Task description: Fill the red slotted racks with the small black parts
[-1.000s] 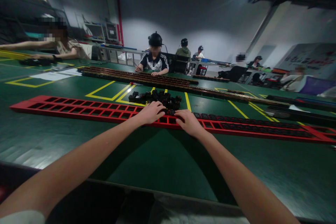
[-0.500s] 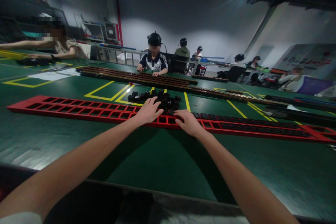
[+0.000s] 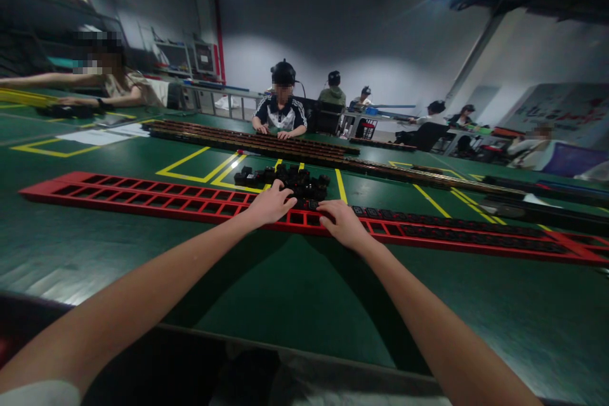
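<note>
A long red frame [image 3: 157,200] with two rows of square openings lies across the green table in front of me. Black square pieces [image 3: 457,229] fill many openings on its right part; the left part shows bare openings. My left hand [image 3: 272,204] is over the frame's middle, fingers bent toward a pile of black parts [image 3: 304,183] just behind it, thumb apart. Close by, my right hand [image 3: 343,222] rests over the frame, its fingertips at a small black piece [image 3: 313,204] and its thumb apart. Neither hand shows a thing clearly gripped.
Behind the pile, long dark brown strips [image 3: 247,143] run across the green table [image 3: 295,279], which bears yellow tape lines. A person [image 3: 281,108] sits opposite, and another person [image 3: 114,85] works at the left. White paper sheets [image 3: 99,135] lie at the left.
My left fingers have curled a little more beside the black pile. My right hand stays at nearly the same place on the frame. The whole view has shifted slightly.
</note>
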Demonstrator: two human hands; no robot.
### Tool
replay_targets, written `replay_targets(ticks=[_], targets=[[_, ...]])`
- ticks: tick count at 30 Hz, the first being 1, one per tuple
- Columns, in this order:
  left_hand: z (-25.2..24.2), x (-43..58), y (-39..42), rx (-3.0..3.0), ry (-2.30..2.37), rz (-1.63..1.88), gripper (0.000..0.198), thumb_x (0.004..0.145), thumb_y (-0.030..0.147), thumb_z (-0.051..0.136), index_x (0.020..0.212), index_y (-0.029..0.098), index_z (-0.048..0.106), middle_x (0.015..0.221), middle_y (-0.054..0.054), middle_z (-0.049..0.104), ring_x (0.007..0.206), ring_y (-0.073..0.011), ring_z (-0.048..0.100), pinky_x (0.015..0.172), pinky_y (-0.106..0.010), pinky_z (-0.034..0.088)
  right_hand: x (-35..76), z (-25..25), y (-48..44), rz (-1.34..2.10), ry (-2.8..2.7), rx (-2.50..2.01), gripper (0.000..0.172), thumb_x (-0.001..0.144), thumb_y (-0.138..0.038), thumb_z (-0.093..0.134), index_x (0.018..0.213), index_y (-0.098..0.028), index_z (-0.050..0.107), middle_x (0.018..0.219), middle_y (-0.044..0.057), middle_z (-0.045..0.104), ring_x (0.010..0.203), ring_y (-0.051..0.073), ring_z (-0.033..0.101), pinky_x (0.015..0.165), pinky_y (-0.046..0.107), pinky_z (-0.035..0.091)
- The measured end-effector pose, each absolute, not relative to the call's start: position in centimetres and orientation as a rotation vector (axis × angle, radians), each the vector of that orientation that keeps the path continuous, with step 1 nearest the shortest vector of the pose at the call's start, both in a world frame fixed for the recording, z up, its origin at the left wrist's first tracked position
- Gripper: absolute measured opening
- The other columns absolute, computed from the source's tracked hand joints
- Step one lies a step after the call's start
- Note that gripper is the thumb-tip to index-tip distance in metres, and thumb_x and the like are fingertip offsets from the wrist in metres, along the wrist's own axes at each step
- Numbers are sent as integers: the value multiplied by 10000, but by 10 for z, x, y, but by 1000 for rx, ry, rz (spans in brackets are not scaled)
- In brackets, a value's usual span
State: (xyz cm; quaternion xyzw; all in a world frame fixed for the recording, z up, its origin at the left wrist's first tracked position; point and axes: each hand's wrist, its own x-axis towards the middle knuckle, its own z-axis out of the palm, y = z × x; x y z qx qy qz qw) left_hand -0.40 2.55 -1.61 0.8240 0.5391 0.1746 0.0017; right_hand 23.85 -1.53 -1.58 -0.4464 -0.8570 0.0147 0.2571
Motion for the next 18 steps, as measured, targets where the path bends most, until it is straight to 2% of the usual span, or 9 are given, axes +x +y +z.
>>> replay_targets(ticks=[3, 5, 10, 15, 18], targets=[[-16, -4, 26, 2561, 1684, 660, 415, 990, 461, 432, 1260, 193, 598, 1316, -120, 459, 1008, -260, 656, 898, -399, 528, 238, -15, -16, 33, -2328, -1202, 275, 903, -188, 600, 1151, -168, 716, 1237, 120, 698, 1181, 266, 599, 1053, 493, 462], [-18, -5, 29, 2556, 1666, 717, 381, 966, 407, 487, 1247, 172, 589, 1338, -122, 462, 1058, -262, 642, 938, -389, 515, 238, -15, -16, 39, -2336, -1192, 276, 901, -191, 605, 1153, -172, 717, 1238, 119, 698, 1175, 265, 602, 1050, 491, 467], [-25, -7, 35, 2632, 1559, 621, 412, 1002, 357, 399, 1362, 195, 516, 1419, -120, 477, 1214, -290, 577, 1044, -419, 445, 238, -15, -16, 29, -2328, -1195, 270, 896, -181, 606, 1141, -185, 721, 1228, 112, 703, 1170, 265, 607, 1044, 494, 474], [-22, -6, 33, 2572, 1619, 607, 525, 1012, 419, 369, 1473, 169, 397, 1371, -165, 480, 1137, -306, 620, 960, -425, 487, 239, -16, -16, 30, -2319, -1180, 270, 896, -180, 603, 1138, -193, 723, 1218, 109, 707, 1166, 262, 611, 1045, 496, 474], [-19, -5, 29, 2534, 1708, 612, 529, 990, 397, 413, 1457, 148, 403, 1347, -180, 463, 1091, -319, 635, 890, -422, 516, 239, -17, -15, 41, -2328, -1172, 279, 893, -186, 609, 1150, -200, 720, 1233, 108, 700, 1171, 263, 609, 1048, 501, 471]])
